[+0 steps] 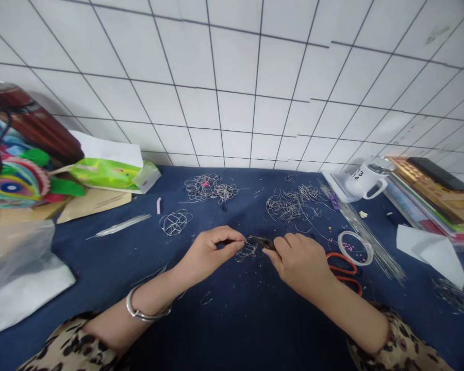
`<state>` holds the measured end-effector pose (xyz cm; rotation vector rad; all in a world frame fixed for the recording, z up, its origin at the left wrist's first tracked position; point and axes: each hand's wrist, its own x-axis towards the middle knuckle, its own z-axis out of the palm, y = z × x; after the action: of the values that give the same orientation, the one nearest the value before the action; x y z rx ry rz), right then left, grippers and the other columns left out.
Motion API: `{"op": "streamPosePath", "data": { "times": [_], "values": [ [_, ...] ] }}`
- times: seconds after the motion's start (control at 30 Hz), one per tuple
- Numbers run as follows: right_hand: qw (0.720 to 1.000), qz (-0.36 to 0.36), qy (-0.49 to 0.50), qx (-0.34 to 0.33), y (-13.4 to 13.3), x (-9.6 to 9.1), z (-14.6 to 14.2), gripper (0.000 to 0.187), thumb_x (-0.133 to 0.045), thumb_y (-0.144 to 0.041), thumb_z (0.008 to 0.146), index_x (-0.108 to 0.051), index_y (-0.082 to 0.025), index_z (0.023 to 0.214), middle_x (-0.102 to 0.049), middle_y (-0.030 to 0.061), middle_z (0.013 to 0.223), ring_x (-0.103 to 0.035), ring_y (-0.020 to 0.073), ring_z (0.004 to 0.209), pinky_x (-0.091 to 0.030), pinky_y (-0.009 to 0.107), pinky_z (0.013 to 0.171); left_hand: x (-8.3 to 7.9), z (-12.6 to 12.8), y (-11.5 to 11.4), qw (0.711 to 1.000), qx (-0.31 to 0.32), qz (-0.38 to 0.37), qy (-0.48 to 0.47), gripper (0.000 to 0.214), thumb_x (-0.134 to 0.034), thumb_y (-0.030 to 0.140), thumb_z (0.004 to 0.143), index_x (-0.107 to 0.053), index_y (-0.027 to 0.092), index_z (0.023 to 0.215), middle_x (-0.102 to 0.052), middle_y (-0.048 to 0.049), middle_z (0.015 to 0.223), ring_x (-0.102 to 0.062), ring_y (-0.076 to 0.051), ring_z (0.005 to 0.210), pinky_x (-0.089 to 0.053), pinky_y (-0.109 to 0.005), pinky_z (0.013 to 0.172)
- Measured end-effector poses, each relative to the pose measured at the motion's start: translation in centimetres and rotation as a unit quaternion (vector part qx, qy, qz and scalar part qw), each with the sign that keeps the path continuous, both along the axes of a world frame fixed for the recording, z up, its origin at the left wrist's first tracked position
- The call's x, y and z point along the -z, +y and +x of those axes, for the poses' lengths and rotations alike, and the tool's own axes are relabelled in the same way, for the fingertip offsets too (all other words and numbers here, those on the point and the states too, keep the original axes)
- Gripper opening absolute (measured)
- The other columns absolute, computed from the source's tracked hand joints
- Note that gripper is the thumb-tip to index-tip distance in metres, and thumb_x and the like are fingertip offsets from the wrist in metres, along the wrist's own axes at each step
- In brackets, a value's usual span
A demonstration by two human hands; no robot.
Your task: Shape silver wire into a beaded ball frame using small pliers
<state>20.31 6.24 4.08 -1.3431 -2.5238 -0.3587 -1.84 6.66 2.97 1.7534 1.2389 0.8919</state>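
My left hand [212, 252] pinches a small piece of bent wire [248, 251] between thumb and forefinger. The piece has thin loops and a few tiny pinkish specks. My right hand [299, 260] is closed around a pair of pliers [263, 242]. Their dark jaws point left and meet the top of the wire piece; whether they grip it I cannot tell. The palm hides the plier handles. Beside my right wrist lie orange-handled scissors [342, 268], partly covered by the forearm. A round wire coil [176, 222] rests beyond my left hand.
Tangled wire heaps [209, 189] [292, 202] lie toward the tiled wall. Straight wires [371, 239] and a clear round dish [355, 248] with pink beads are at right, near a white mug [365, 180] and stacked books [429, 190]. A plastic bag [23, 278] and green packet [108, 172] are left.
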Motion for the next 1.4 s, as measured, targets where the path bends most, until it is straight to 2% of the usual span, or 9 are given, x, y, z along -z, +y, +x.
{"op": "streamPosePath", "data": {
  "times": [0.33, 0.7, 1.07, 1.4],
  "values": [
    [1.000, 0.003, 0.007, -0.005, 0.1, 0.0, -0.1, 0.033, -0.039, -0.041, 0.089, -0.054, -0.018, 0.071, -0.052, 0.0033, 0.064, -0.044, 0.0154, 0.062, -0.025, 0.029, 0.059, 0.2, 0.0, 0.1, 1.000, 0.004, 0.005, -0.014, 0.014, -0.057, 0.026, 0.081, -0.067, 0.018, 0.083, -0.065, -0.0044, 0.082, -0.059, -0.016, 0.075, -0.046, -0.028, 0.070],
    [0.999, 0.033, 0.011, 0.006, 0.1, 0.2, -0.1, 0.032, -0.040, -0.041, 0.088, -0.054, -0.018, 0.071, -0.052, 0.0036, 0.066, -0.043, 0.0160, 0.065, -0.025, 0.030, 0.060, 0.7, 0.7, -0.5, 0.992, -0.016, -0.089, -0.087, 0.017, -0.059, 0.030, 0.077, -0.066, 0.017, 0.085, -0.065, -0.0032, 0.077, -0.057, -0.015, 0.069, -0.048, -0.027, 0.065],
    [0.999, 0.046, 0.010, -0.001, 0.1, 0.6, -0.1, 0.032, -0.041, -0.043, 0.088, -0.054, -0.018, 0.071, -0.050, 0.0029, 0.064, -0.041, 0.0159, 0.063, -0.024, 0.030, 0.059, 1.1, 0.8, -0.5, 0.983, -0.032, -0.114, -0.141, 0.017, -0.063, 0.031, 0.075, -0.065, 0.017, 0.085, -0.065, -0.0027, 0.075, -0.057, -0.014, 0.068, -0.048, -0.027, 0.066],
    [0.999, 0.038, 0.015, 0.003, 0.1, 0.3, -0.1, 0.031, -0.040, -0.042, 0.088, -0.054, -0.019, 0.071, -0.051, 0.0028, 0.065, -0.042, 0.0159, 0.064, -0.024, 0.030, 0.060, 1.0, 0.7, -0.6, 0.983, -0.029, -0.116, -0.141, 0.013, -0.064, 0.026, 0.075, -0.066, 0.016, 0.084, -0.065, -0.0021, 0.075, -0.058, -0.013, 0.069, -0.048, -0.026, 0.066]
  ]
}}
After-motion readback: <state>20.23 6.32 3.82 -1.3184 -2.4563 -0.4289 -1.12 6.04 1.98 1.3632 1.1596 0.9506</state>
